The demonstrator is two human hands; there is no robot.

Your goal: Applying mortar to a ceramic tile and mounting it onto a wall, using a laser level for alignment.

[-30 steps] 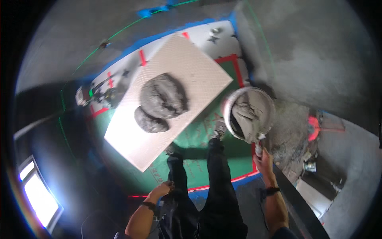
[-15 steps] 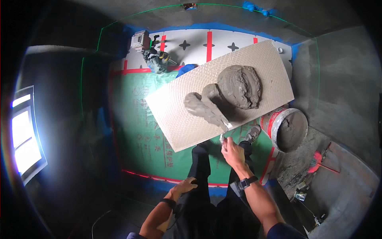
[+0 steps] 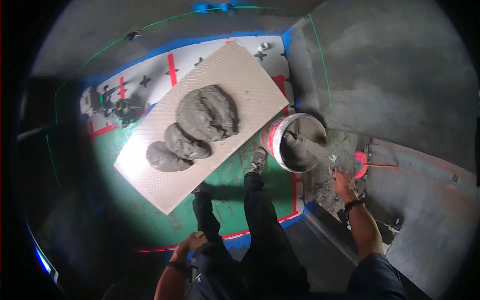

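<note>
My right hand (image 3: 344, 185) grips the handle of a trowel (image 3: 318, 151). The trowel's blade reaches into a white and red bucket (image 3: 274, 142), its far end against the grey mortar (image 3: 295, 142) inside. Resting at my left thigh is my left hand (image 3: 192, 242), loosely bent and holding nothing. A large beige tile (image 3: 257, 82) with a ribbed face lies slanted before me, left of the bucket. On it sit a big mound of mortar (image 3: 205, 112) and two smaller lumps (image 3: 167, 157) in a row toward its lower left.
Green protective sheeting (image 3: 225, 207) with red tape covers the floor under the tile. A power tool (image 3: 122, 112) lies at the far left. Right of the bucket are a red dustpan-like thing (image 3: 361, 164) and a bare grey wall (image 3: 380, 75). A white roll (image 3: 263, 47) stands beyond the tile.
My view has turned right. The trowel has gone from the tile's near edge into the bucket, and the lump of mortar by its blade now lies on the tile.
</note>
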